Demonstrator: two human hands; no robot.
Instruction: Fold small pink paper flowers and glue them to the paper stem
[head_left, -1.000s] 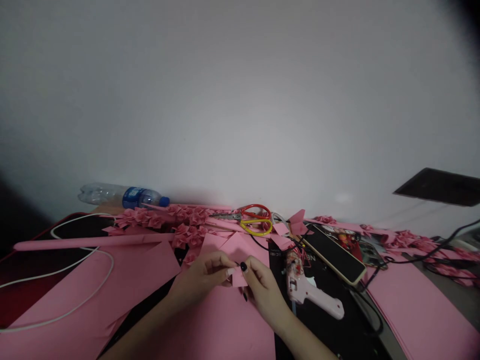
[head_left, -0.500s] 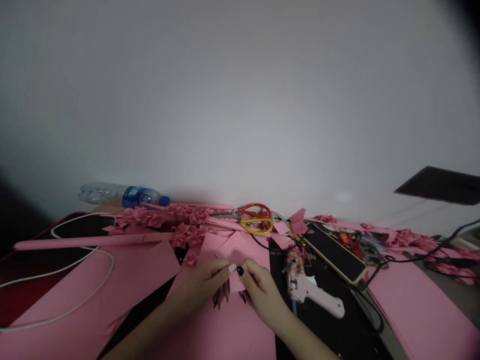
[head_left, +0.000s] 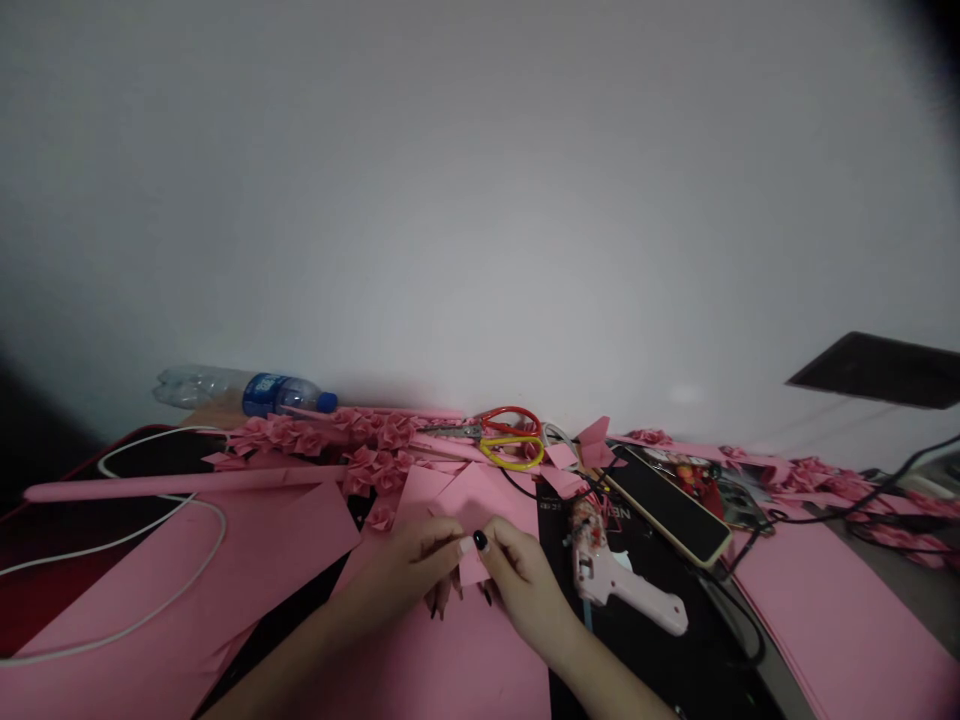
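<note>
Between my hands is a small piece of pink paper, pinched at its upper edge. My left hand closes thumb and fingers on its left side, the other fingers curled beneath. On the right side, my right hand grips it with a black-nailed thumb on top; most of its fingers are hidden. Both thumb tips nearly meet. Larger pink paper sheets lie directly under the hands. Just beyond my left hand sit folded pink paper flowers.
Right of my hands lie a pink glue gun and a phone. Scissors with red and yellow handles rest behind, near a plastic bottle. A white cable crosses the left sheets; more pink sheets lie at right.
Both hands stay on the small paper in almost the same place. The left thumb tip has shifted slightly down beside the right thumb. The view has moved very little.
</note>
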